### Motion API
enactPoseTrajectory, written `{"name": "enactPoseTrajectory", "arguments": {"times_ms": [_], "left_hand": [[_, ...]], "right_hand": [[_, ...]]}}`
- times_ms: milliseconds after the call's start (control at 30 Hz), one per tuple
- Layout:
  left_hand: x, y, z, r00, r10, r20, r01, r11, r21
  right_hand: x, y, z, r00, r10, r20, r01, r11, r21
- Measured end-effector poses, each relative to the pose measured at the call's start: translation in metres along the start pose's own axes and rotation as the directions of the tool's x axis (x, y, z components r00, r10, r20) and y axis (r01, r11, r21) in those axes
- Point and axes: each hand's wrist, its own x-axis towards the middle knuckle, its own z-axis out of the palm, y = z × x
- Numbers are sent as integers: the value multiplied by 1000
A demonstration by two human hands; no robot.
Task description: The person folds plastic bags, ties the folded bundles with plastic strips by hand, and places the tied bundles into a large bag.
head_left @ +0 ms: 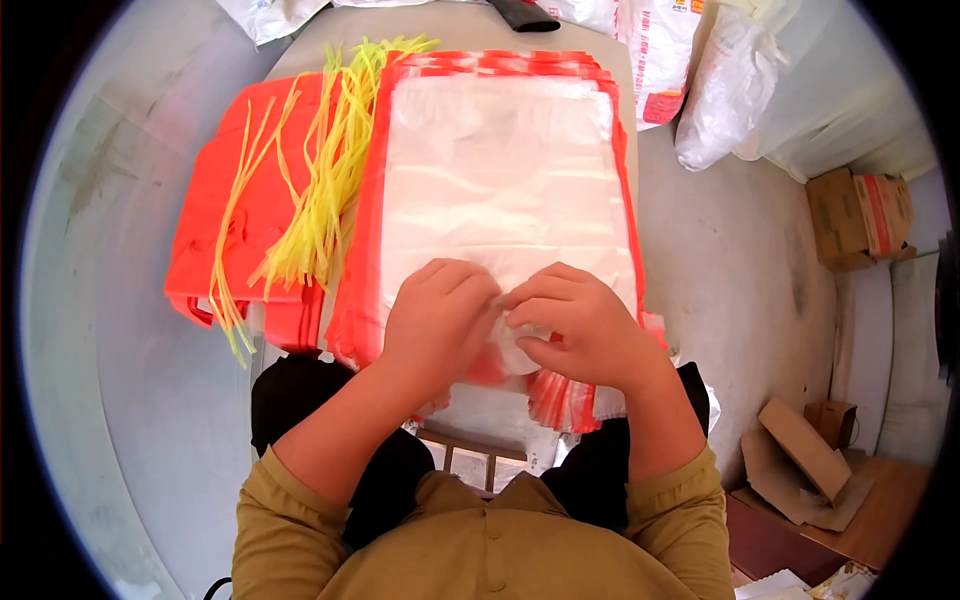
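Observation:
A stack of plastic bags (510,170), whitish and see-through in the middle with red borders, lies in front of me. At its near edge, my left hand (440,315) is closed, its fingertips pinching the top bag's plastic. My right hand (580,325) faces it, fingers curled at the same crumpled plastic, with the thumb lower down. The fingertips of both hands nearly meet; the exact grip is partly hidden. Below my right hand hang the fanned red-and-clear bag ends (562,400).
Left of the stack, yellow plastic strips (325,200) lie across a pile of folded red bags (210,220). White printed sacks (665,50) stand behind. Cardboard boxes (855,220) sit far right, and flattened cardboard (800,465) lies at the lower right.

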Motion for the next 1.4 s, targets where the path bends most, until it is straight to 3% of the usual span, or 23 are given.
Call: {"name": "enactPoseTrajectory", "arguments": {"times_ms": [133, 233, 433, 633, 833, 933, 1133, 1233, 1333, 1400], "left_hand": [[3, 7, -4, 997, -73, 32, 71, 994, 78], [-1, -2, -5, 995, 67, 80, -75, 993, 96], [1, 10, -20, 982, 91, 163, -120, 977, 178], [-3, -2, -20, 979, 137, 152, -167, 965, 204], [-3, -6, -21, 983, 151, 100, -168, 968, 186], [-1, -4, -27, 983, 158, 89, -172, 968, 185], [-9, -18, -36, 997, 66, 36, -71, 985, 157], [-10, -23, -51, 994, 87, 71, -94, 990, 104], [-19, -23, -59, 988, -20, 153, 24, 999, -27], [-20, -19, -64, 979, -115, 171, 137, 983, -122]], "right_hand": [[1, -3, 1, 998, -62, 1, 61, 981, -186], [-2, 0, 2, 998, -57, -9, 53, 968, -244], [-5, 4, 3, 998, -44, -52, 33, 980, -197], [-5, 5, 1, 996, -2, -88, -11, 988, -157], [-1, -3, 5, 996, -42, -79, 7, 917, -399], [-3, 1, 7, 990, -11, -144, -52, 904, -424], [-3, -6, -4, 979, 152, -134, -186, 935, -302], [-3, -18, -17, 953, 300, -35, -298, 914, -276], [-3, -19, -30, 941, 330, 75, -310, 930, -195], [1, -23, -41, 908, 409, 90, -404, 912, -65]]}}
